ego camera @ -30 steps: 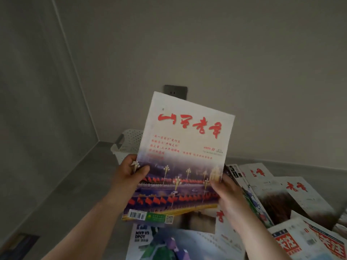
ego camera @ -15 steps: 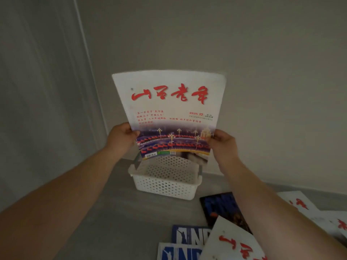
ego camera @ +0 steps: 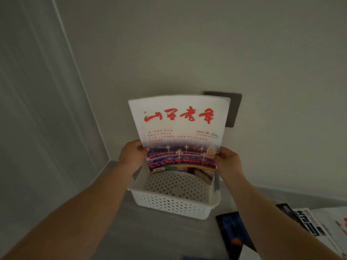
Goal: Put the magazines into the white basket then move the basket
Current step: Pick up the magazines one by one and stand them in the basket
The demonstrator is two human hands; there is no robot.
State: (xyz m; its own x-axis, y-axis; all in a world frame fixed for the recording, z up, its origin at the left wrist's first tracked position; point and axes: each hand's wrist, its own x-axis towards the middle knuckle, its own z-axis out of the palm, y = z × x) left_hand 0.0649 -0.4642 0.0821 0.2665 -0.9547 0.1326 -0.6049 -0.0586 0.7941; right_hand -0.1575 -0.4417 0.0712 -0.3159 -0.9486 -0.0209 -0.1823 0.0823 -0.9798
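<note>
Pinching the red-titled magazine (ego camera: 180, 128) at its lower side edges, left hand (ego camera: 131, 156) and right hand (ego camera: 228, 162) hold it upright over the white basket (ego camera: 174, 205) just below the grip; insertion looks underway, several magazines (ego camera: 304, 222) lie loose right of the grip, basket not yet moved.

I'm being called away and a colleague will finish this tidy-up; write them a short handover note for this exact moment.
Left hand and right hand each grip a side edge of the white magazine with red title lettering, held upright over the back of the white perforated plastic basket.
Done: magazine is at the basket, not yet released.
Left: lower it in; collect the dark blue magazine and the black-and-white magazine lying on the grey surface to the right; then move the basket.
</note>
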